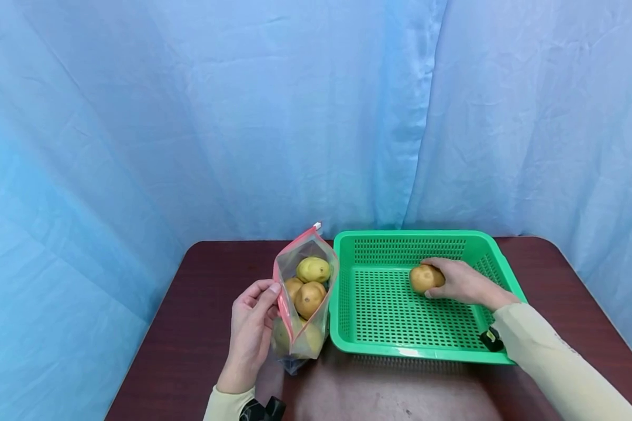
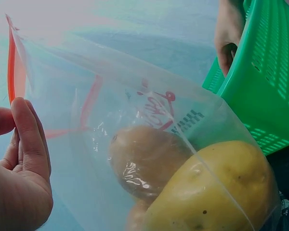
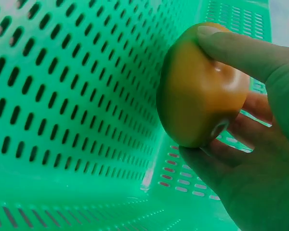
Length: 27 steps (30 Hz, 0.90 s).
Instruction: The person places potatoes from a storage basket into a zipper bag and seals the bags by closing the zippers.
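Observation:
My left hand (image 1: 250, 327) pinches the red-edged rim of a clear zip bag (image 2: 62, 96) between thumb and fingers. The bag stands with its mouth spread. Inside it lie several potatoes, among them a yellow one (image 1: 313, 269) at the top and a browner one (image 1: 310, 299) just below; more show through the plastic lower down. Over in the green basket (image 1: 347, 349), my right hand (image 1: 466, 283) grips a brownish, rounded potato (image 3: 202, 91), thumb on one side and fingers on the other. In the head view this potato overlaps the basket's slotted floor.
The basket stands right beside the bag on a dark reddish-brown table (image 1: 189, 327). A pale blue curtain (image 1: 295, 117) hangs behind the table's far edge. Black straps with small devices sit at both wrists, over light sleeves (image 1: 553, 351).

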### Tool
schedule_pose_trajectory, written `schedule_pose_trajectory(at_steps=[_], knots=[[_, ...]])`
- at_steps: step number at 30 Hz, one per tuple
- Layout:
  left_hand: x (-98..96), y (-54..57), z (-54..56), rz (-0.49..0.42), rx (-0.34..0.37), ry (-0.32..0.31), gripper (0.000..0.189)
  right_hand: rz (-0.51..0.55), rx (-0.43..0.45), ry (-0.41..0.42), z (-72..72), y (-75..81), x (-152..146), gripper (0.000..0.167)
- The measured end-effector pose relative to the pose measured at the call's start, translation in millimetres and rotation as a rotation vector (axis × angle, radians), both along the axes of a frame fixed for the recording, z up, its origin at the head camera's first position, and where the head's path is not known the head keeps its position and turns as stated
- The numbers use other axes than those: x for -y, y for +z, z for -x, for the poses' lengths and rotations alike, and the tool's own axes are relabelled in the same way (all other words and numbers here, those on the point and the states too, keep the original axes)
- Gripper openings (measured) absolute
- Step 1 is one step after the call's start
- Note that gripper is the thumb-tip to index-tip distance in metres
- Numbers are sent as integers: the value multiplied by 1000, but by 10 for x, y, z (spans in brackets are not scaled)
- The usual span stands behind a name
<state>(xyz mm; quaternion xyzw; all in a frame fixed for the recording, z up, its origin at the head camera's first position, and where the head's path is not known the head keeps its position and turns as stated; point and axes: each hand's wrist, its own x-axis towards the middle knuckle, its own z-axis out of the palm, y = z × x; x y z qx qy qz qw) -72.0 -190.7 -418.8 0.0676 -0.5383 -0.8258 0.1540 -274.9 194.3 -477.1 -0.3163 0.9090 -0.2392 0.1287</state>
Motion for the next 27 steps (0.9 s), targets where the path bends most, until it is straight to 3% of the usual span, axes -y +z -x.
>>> schedule_pose_trajectory(at_steps=[27], knots=[[34, 35, -10, 4, -14, 12, 5, 154, -163, -17, -370, 743, 203, 77]])
